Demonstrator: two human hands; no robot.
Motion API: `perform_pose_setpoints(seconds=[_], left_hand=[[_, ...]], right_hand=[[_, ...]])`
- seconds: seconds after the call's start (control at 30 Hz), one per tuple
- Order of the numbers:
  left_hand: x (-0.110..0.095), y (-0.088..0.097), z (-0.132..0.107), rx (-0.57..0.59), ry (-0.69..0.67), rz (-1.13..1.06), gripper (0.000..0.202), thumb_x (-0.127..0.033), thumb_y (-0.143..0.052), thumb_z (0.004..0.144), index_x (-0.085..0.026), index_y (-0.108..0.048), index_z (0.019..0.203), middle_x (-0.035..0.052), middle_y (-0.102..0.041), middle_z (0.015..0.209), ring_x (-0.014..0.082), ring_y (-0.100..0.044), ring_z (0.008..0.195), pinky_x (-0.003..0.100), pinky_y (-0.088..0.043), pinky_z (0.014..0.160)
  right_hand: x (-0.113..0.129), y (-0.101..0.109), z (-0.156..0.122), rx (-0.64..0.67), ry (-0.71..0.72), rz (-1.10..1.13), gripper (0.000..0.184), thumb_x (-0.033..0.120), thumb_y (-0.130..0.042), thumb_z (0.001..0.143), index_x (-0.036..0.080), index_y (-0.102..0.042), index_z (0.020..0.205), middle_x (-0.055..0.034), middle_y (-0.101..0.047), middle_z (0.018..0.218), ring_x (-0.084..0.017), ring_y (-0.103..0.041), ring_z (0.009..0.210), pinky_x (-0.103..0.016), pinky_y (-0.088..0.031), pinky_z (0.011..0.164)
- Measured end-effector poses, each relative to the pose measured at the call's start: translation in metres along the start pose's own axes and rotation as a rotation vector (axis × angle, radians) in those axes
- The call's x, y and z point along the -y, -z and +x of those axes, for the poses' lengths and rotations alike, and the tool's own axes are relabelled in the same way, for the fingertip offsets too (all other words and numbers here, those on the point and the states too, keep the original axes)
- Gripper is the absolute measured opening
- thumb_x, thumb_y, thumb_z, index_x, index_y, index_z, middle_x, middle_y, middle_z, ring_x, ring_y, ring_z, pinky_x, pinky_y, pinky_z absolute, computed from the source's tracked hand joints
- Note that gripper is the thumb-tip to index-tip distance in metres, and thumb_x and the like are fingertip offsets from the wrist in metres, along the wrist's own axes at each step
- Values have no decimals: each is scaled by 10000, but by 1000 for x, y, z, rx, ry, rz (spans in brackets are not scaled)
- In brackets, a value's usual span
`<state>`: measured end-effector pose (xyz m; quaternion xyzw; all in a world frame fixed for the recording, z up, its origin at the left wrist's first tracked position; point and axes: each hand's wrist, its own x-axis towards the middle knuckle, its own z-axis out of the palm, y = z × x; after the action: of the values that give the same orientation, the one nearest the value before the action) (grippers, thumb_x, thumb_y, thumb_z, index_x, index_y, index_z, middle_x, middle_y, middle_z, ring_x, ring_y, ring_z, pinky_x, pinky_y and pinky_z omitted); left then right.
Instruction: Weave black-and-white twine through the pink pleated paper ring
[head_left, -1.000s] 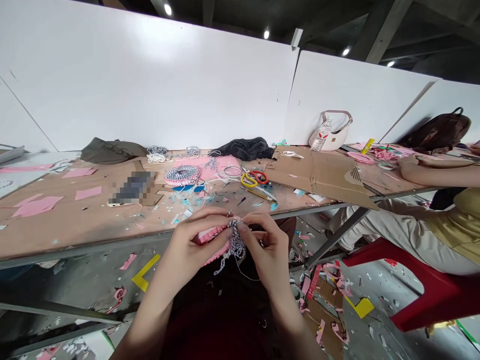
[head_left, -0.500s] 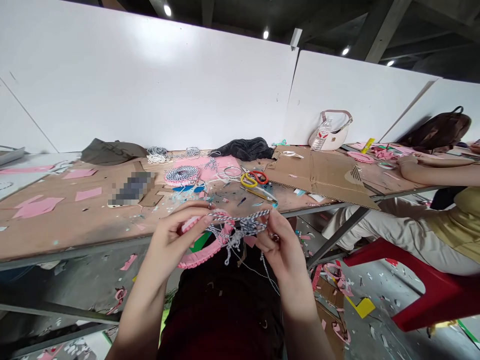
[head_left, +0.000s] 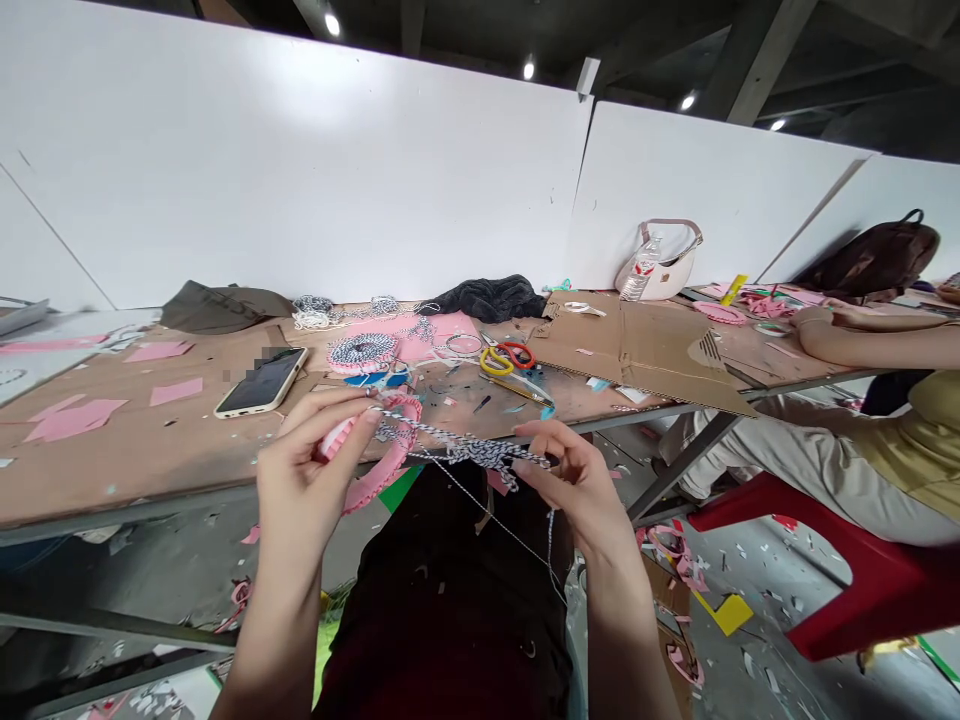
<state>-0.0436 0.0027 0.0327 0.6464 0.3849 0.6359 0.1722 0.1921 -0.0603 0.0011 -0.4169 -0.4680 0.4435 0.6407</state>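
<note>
My left hand (head_left: pixel 319 450) pinches a pink wrapped ring (head_left: pixel 390 465) by its left side, holding it tilted above my lap at the table's front edge. Black-and-white cord crosses the ring and runs to a tangled bundle of cord (head_left: pixel 484 453) on the right. Around the right end of that bundle the fingers of my right hand (head_left: pixel 566 475) are closed. A thin strand sags between the hands, and another end dangles below my right hand. My left fingertips partly hide where the cord meets the ring.
On the table (head_left: pixel 187 440) lie a phone (head_left: pixel 262 382), yellow and red scissors (head_left: pixel 510 362), a round cord-wound piece (head_left: pixel 364 352), a dark cap (head_left: pixel 225 305) and cardboard (head_left: pixel 637 340). A person's arm (head_left: pixel 870 335) rests at the right, above a red stool (head_left: pixel 795 560).
My hands have moved apart: the left went left with the ring, the right slightly right and down. The cord bundle is now stretched out longer between them.
</note>
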Motion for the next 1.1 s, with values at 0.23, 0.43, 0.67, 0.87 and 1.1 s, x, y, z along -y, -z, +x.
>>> perform_pose_setpoints(seconds=[0.23, 0.43, 0.67, 0.87, 1.1], left_hand=[[-5, -3, -1, -86, -72, 14, 102, -221, -750, 853, -298, -796, 901, -8, -743, 978, 216, -679, 990, 377, -537, 902], [-7, -3, -1, -89, -23, -10, 97, -237, -745, 860, -312, -798, 889, -3, -739, 958, 214, -680, 960, 348, -547, 817], [-23, -15, 4, -34, -37, -96, 134, -203, -734, 855, -323, -789, 831, -11, -730, 934, 215, -671, 958, 376, -538, 853], [-22, -18, 7, 33, -65, -125, 176, -176, -725, 865, -333, -803, 874, -10, -739, 969, 188, -662, 997, 352, -525, 895], [-27, -18, 5, -48, 75, -278, 163, -163, -743, 811, -305, -822, 813, 7, -736, 954, 109, -571, 634, 223, -332, 385]], right_hand=[[-11, 0, 3, -139, 147, -48, 337, 508, -683, 885, 179, -645, 828, 70, -430, 482, -68, -261, 439, -219, -146, 442], [-14, -8, 0, 44, -24, 129, 410, 609, -630, 876, 207, -642, 958, 6, -612, 777, -23, -151, 422, -239, -46, 442], [-25, -9, -1, -117, 0, 40, 243, 314, -638, 845, 204, -665, 1060, -63, -652, 1166, -4, -187, 431, -232, -92, 423], [-35, -57, -10, -37, 91, -340, 331, 436, -812, 756, 202, -676, 946, -14, -677, 950, -62, -398, 498, -229, -343, 488], [-56, -84, 0, -188, 212, -518, 139, 276, -630, 848, 197, -606, 960, -4, -658, 927, -61, -417, 465, -248, -417, 545]])
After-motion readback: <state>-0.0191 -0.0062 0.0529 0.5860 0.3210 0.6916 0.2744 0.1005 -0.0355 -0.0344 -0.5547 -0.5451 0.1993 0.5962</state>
